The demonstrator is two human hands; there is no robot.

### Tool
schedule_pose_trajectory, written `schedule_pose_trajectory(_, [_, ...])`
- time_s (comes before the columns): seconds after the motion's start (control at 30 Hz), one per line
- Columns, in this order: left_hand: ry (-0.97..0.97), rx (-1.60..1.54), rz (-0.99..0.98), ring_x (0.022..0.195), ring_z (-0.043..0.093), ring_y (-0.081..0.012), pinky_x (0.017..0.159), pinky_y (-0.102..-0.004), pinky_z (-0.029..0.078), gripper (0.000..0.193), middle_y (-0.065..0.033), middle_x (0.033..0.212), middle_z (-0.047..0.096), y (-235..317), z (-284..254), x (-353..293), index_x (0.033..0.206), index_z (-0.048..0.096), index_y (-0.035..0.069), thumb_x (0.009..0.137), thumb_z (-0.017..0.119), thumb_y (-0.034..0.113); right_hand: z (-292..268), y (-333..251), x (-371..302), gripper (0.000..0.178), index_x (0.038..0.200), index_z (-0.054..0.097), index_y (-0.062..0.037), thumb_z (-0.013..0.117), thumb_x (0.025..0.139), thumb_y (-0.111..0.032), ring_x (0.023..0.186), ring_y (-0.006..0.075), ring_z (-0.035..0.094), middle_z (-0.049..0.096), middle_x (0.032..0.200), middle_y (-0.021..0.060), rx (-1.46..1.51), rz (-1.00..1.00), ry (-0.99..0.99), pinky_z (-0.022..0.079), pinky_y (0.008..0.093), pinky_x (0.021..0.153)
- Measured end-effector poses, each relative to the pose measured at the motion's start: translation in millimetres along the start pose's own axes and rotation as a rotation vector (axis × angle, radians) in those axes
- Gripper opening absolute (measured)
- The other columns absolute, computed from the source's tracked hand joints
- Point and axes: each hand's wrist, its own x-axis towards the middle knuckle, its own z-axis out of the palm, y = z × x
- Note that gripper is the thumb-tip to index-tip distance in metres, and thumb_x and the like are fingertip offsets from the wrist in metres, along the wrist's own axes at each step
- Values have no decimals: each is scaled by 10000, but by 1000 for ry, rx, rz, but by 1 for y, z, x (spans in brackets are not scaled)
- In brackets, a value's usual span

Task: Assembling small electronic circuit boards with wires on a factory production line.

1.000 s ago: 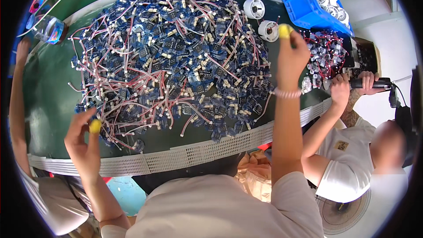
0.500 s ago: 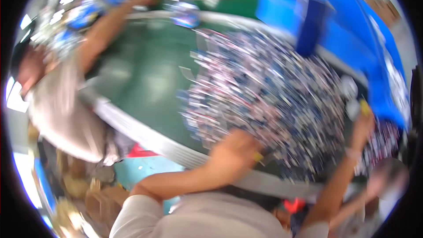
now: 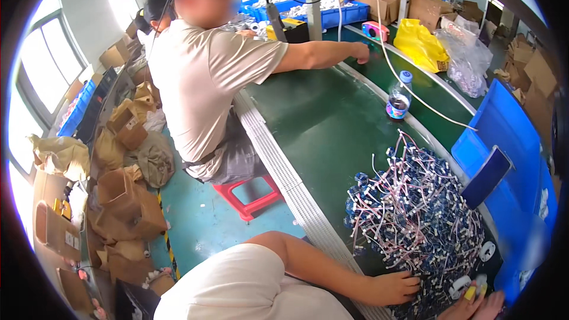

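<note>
A large heap of small blue circuit boards with pink and white wires (image 3: 415, 201) lies on the green work surface. My left hand (image 3: 394, 288) is at the heap's near left edge, its fingers curled down against the boards; whatever is in them is hidden. At the bottom right, my right hand (image 3: 474, 307) is partly cut off by the picture's edge. Yellow shows at its fingertips, which are drawn together; I cannot make out what they hold. A white plastic part (image 3: 459, 286) lies right beside those fingers, and a white ring-shaped part (image 3: 487, 251) sits a little farther up.
A blue bin (image 3: 504, 124) with a dark blue panel (image 3: 487, 176) borders the heap on the right. Beyond it stands a drink bottle (image 3: 398, 99). A co-worker (image 3: 207, 83) reaches across the table at the far left, near a red stool (image 3: 249, 198). Cardboard boxes (image 3: 127, 201) line the left.
The view has swung left and steadied, so the heap now appears lower and to the right. My right hand has come nearer to my left hand, at the heap's near end.
</note>
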Motion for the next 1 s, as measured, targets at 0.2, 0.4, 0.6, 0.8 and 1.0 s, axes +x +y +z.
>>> schedule_pose_trajectory(0.2, [-241, -31, -115, 1016, 437, -221, 864, -350, 347, 177, -13, 939, 575, -1, -6, 1, 808, 667, 125, 674, 603, 221, 33, 32, -15, 231, 983, 632, 93, 512, 886, -79, 941, 310, 596, 587, 1107, 215, 244, 141, -85, 487, 364, 832])
schedule_pose_trajectory(0.4, [-191, 13, -150, 992, 438, -217, 846, -340, 347, 140, -10, 892, 576, 1, -8, -1, 745, 678, 132, 658, 604, 213, 31, 37, -23, 221, 972, 634, 90, 514, 878, -69, 951, 312, 591, 586, 1103, 219, 368, 235, 21, 478, 380, 846])
schedule_pose_trajectory(0.6, [-183, -7, -159, 1007, 437, -220, 848, -336, 347, 122, -20, 902, 575, 3, -10, 5, 711, 678, 121, 650, 604, 197, 30, 19, -23, 213, 964, 637, 88, 516, 872, -60, 960, 314, 588, 586, 1099, 222, 507, 299, 112, 471, 394, 858])
schedule_pose_trajectory(0.8, [63, -177, -203, 1046, 432, -260, 869, -361, 352, 112, -92, 1011, 545, -2, -24, 11, 692, 646, 57, 668, 614, 161, 68, 97, -25, 307, 1201, 485, 34, 469, 934, -117, 912, 164, 555, 580, 1032, 103, 1239, 475, 18, 441, 274, 854])
schedule_pose_trajectory(1.0, [173, -428, -284, 1016, 470, -294, 845, -402, 392, 94, -99, 1006, 548, -10, -30, 16, 773, 623, 19, 704, 649, 77, 70, 91, -25, 276, 1166, 505, 34, 481, 916, -82, 892, 159, 560, 579, 1004, 88, 1256, 468, 37, 447, 258, 829])
